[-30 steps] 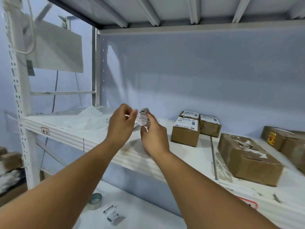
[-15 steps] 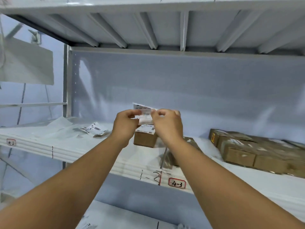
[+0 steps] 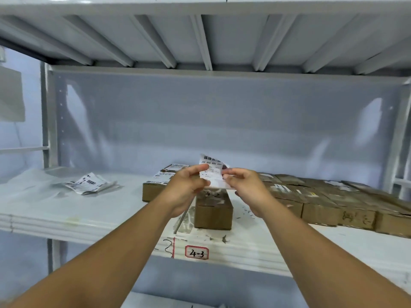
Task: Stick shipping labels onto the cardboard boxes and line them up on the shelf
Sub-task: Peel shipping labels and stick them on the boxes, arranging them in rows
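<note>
- Compared with half a second ago, your view has swung right along the shelf (image 3: 93,221), and the unlabelled box marked 4-2 (image 3: 213,208) now sits directly under your hands at the near edge, just above the red 4-3 tag (image 3: 196,252).
- Your left hand (image 3: 185,187) and right hand (image 3: 245,188) have come a little apart, so the shipping label (image 3: 212,172) is spread wider between them than before.
- Both hands are pinched shut on the label, 1 at each side edge, with thumb and fingertips closed on the paper.
- This suggests the label is ready and you are lining it up over the 4-2 box; pressing it down looks like the next step.
- The label is white with a barcode at its top edge and printed lines below. It is held upright and slightly curled, above the box and not yet touching it.
- To the left, 2 labelled boxes (image 3: 159,185) already stand 1 behind the other.
- Far left lies a loose pile of spare labels (image 3: 89,184); to the right, a row of plain boxes (image 3: 329,203) waits.
</note>
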Motion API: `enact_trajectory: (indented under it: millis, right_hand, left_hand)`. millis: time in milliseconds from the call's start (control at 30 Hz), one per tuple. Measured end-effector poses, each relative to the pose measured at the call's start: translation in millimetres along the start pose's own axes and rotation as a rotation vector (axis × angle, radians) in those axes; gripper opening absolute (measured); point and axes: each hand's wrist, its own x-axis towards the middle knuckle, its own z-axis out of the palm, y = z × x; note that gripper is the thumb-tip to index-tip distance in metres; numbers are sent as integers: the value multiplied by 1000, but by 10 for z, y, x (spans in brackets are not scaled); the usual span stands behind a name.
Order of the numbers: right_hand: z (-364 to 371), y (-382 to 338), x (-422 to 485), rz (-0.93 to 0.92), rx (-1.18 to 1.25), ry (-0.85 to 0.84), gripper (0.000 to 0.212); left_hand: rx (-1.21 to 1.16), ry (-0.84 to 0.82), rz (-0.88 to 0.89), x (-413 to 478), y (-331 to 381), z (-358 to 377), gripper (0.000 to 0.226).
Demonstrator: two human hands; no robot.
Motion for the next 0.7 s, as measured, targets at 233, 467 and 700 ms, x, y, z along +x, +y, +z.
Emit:
enact_trajectory:
  millis: [233,467,700]
  right_hand:
    - [26,270,49,-18,13,-139,20]
    - [110,435,69,-45,244,-5,31]
    - [99,518,43,29,395,-40,24]
  left_hand:
    - [71,45,-4,157,-263,-110,46]
    - [28,60,42,161,-387,-105,38]
    - [170,87,190,73,-508,-3,42]
